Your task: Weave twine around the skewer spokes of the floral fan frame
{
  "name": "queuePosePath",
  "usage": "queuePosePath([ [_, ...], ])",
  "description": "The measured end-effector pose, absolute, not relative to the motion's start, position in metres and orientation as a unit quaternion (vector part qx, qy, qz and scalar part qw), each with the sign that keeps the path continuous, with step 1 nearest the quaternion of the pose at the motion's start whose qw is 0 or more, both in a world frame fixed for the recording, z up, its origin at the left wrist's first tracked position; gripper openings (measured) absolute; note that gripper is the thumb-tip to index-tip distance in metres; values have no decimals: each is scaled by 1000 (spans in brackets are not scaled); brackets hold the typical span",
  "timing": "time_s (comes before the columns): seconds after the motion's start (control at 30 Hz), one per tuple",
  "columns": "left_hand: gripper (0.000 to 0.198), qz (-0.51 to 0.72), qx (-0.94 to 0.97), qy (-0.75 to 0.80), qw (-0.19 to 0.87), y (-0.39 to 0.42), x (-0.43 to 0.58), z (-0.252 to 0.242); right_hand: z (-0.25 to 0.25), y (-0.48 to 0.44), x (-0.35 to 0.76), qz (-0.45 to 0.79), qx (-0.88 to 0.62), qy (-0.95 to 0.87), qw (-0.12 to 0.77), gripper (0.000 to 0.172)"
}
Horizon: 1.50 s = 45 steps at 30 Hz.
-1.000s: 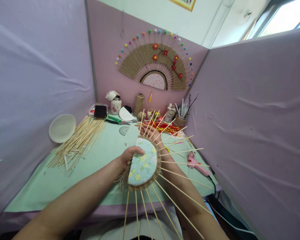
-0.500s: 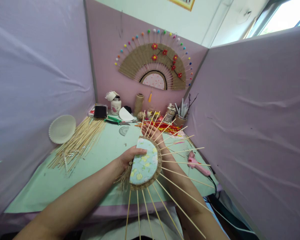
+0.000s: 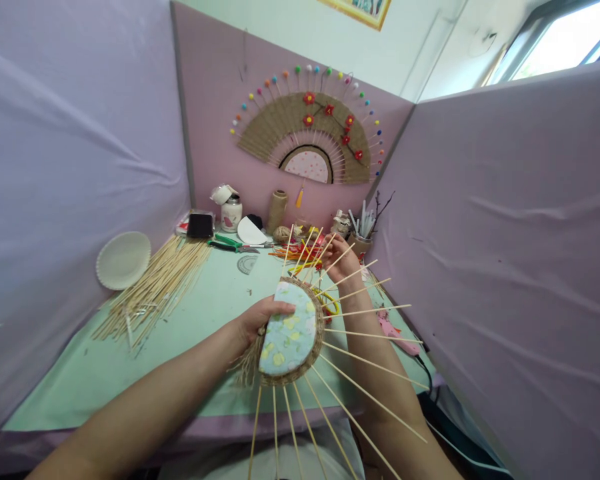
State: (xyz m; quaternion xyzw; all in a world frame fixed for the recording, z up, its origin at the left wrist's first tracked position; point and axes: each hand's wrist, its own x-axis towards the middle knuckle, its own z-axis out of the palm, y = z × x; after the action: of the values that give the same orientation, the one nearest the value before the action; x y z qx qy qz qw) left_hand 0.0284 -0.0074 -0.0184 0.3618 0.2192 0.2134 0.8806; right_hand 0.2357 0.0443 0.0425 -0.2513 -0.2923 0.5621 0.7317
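Note:
My left hand (image 3: 265,317) is closed on the straight edge of a half-round fan base (image 3: 287,333), thumb on top. The base has pale blue cloth with a yellow pattern, a woven twine rim (image 3: 320,327), and thin wooden sticks (image 3: 367,311) spreading from that rim. Loose twine ends (image 3: 250,363) hang beside my left wrist. My right hand (image 3: 341,259) is raised behind the upper sticks, its fingers loosely bent and apart. The fingertips are close to a stick's tip; whether they touch it is unclear. A yellow loop (image 3: 333,301) shows on the table behind the sticks.
Loose wooden sticks (image 3: 155,283) lie at left near a pale scalloped plate (image 3: 123,261). Green-handled pliers (image 3: 227,243) and a protractor (image 3: 247,265) lie further back. A pink glue gun (image 3: 397,335) is at right. A finished fan (image 3: 285,120) hangs on the back panel.
My right hand has moved right from behind the upper sticks, and its outstretched fingers have bent. The yellow loop has come into view. My left hand keeps its hold on the fan base.

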Motion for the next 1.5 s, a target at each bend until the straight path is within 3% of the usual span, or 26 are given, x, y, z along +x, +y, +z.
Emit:
queuePosePath([
  [0.27,25,209,379,209,877,-4,28,-24,50,56,239,579,-190,-320,726,23],
  [0.47,25,208,375,203,880,-5,27,-24,52,59,239,552,-243,-345,719,27],
  [0.7,25,210,382,202,877,-5,27,-22,32,62,232,603,-256,-306,691,26],
  [0.9,29,210,383,204,876,-5,27,-20,9,58,194,643,-314,-313,625,15],
  [1.13,31,232,382,200,872,-6,25,-18,3,41,147,685,-334,-360,538,33],
  [1.3,31,255,357,215,873,-8,29,-19,8,31,141,686,-322,-392,522,43],
  [1.5,46,295,245,174,907,-11,41,-14,-2,40,152,661,-326,-388,553,28],
])
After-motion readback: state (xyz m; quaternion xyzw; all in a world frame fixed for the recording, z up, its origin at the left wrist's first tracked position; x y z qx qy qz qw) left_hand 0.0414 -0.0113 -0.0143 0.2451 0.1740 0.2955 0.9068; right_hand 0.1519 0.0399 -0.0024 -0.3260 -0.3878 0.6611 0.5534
